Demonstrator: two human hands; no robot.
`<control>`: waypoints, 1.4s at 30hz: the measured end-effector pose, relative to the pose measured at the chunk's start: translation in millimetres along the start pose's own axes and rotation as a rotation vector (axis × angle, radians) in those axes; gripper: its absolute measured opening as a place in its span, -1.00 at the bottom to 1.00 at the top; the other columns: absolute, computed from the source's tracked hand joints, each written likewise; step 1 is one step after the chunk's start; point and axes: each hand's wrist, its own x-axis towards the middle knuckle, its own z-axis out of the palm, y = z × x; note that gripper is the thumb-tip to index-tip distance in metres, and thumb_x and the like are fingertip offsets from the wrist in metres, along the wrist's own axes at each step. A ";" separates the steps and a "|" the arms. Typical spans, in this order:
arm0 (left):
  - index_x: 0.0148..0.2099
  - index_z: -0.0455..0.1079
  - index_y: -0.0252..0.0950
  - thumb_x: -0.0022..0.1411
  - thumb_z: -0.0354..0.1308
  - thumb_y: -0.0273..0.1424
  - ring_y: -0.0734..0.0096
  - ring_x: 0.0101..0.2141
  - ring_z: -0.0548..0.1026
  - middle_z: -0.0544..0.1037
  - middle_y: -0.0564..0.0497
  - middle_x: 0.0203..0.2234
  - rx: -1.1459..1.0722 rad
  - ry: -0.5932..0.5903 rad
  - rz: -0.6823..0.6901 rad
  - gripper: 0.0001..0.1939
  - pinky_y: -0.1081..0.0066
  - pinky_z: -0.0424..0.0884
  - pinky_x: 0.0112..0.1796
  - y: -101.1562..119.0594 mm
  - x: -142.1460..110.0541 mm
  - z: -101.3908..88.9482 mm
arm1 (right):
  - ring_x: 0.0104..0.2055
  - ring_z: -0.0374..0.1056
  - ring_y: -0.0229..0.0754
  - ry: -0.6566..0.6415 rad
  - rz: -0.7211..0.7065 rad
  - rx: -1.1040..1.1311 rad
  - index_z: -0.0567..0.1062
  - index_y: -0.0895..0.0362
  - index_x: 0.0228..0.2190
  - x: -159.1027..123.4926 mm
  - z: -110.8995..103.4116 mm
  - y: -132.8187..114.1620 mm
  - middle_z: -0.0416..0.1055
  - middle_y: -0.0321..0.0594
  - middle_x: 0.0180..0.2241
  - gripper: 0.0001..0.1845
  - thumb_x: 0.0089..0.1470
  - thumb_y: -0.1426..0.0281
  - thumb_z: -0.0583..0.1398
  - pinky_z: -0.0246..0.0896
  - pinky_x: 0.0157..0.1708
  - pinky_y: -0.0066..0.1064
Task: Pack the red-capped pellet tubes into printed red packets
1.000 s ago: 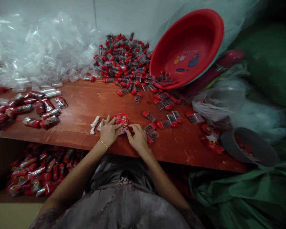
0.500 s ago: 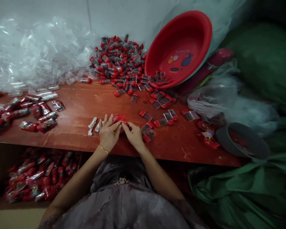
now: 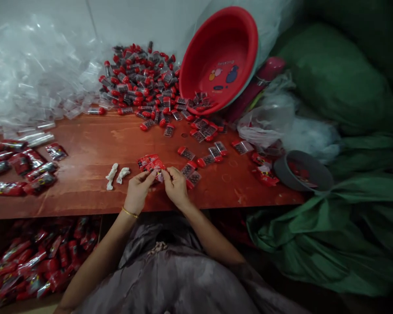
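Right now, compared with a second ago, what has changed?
The left hand, earlier spread over the red wrappers, has drawn back, fingertips now at the wrappers' near edge, opposite the right hand. That fully uncovers the nearer white piece. The view has swung right. The vial pile and red basin stayed put.

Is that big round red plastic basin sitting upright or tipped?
Tipped: the round red plastic basin leans steeply, its printed inside in plain view.

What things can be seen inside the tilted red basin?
Inside the red basin, small red-and-clear containers lie near the lower rim, below a printed cartoon design. The surface beneath them is covered, so it cannot be seen.
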 end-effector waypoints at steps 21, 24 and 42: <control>-0.42 0.42 -0.37 -0.35 0.47 -0.24 0.50 -0.57 0.49 0.55 0.03 -0.56 -0.152 -0.066 -0.161 -0.55 0.50 0.46 -0.51 -0.4 0.0 8.6 | -0.03 0.24 0.00 -0.335 -0.107 -0.646 0.44 0.11 -0.09 -28.8 -115.2 55.9 0.40 -0.12 -0.01 -0.60 -0.02 0.49 0.12 0.10 -0.06 -0.14; -0.46 0.38 -0.36 -0.31 0.46 -0.26 0.49 -0.56 0.50 0.54 0.06 -0.59 -0.171 -0.042 -0.165 -0.59 0.50 0.46 -0.49 -0.4 -2.9 4.7 | -0.01 0.22 0.03 -0.354 -0.115 -0.650 0.43 0.13 -0.05 -30.2 -117.8 52.3 0.39 -0.08 -0.02 -0.55 -0.06 0.42 0.18 0.04 -0.01 -0.11; -0.46 0.42 -0.37 -0.37 0.45 -0.15 0.47 -0.50 0.48 0.54 0.03 -0.53 -0.069 -0.065 -0.154 -0.52 0.44 0.42 -0.41 -11.1 -20.3 14.7 | -0.59 0.21 -0.34 -0.268 0.145 0.140 0.46 0.14 -0.39 -54.2 -109.6 -5.1 0.33 -0.36 -0.60 -0.84 0.05 0.34 0.10 0.11 -0.58 -0.51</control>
